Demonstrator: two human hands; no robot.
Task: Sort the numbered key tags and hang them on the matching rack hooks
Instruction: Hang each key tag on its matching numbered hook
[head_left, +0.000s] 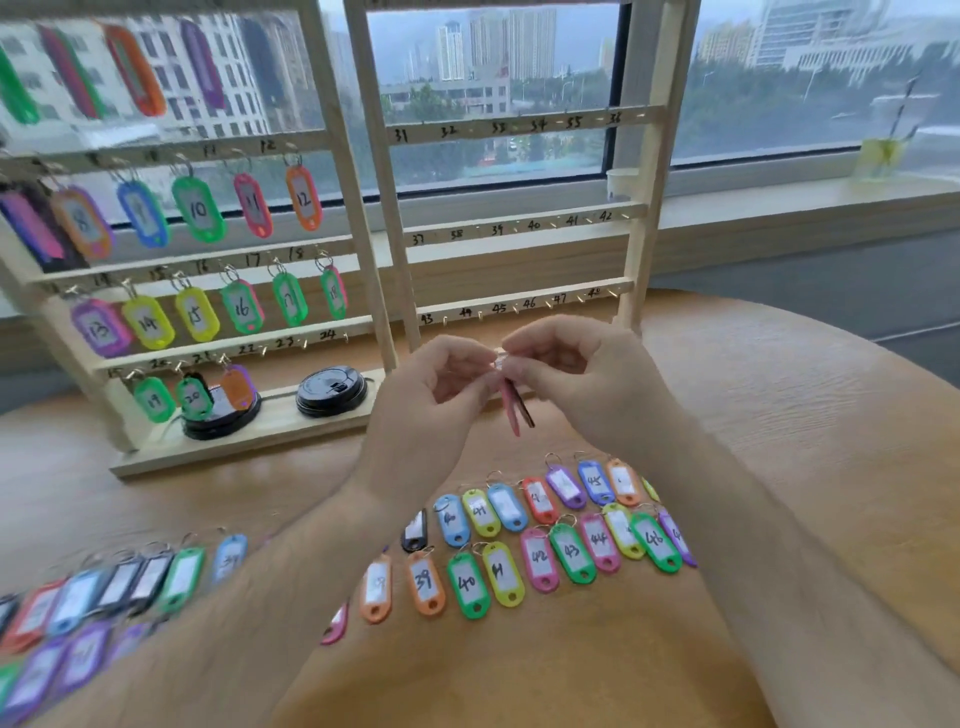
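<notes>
While it hangs edge-on in the air in front of the rack, the slim pink plastic key tag (511, 411) shows no number. A dark strip right beside it may be a second tag or only its shadowed face; I cannot tell which. Its small metal split ring (500, 358) sits between the two hands. The left hand (436, 384) and the right hand (569, 370) both have their fingers curled inward. Thumb and forefinger tips (525, 371) pinch the ring from opposite sides, and the other fingers are loosely bent and hold nothing else.

The step in hand looks like readying one tag for hanging, perhaps turning or freeing its ring. On the pale wooden rack with numbered bars (249, 444), tags hang in order up to about 21, and the small hooks under 22, 23 and 24 (306, 343) are bare. The next move therefore likely calls for reading the label, then carrying the ring left to the matching hook and slipping it over the tip. Rows of coloured tags (540, 545) lie on the round wooden table (753, 415) below the forearms.
</notes>
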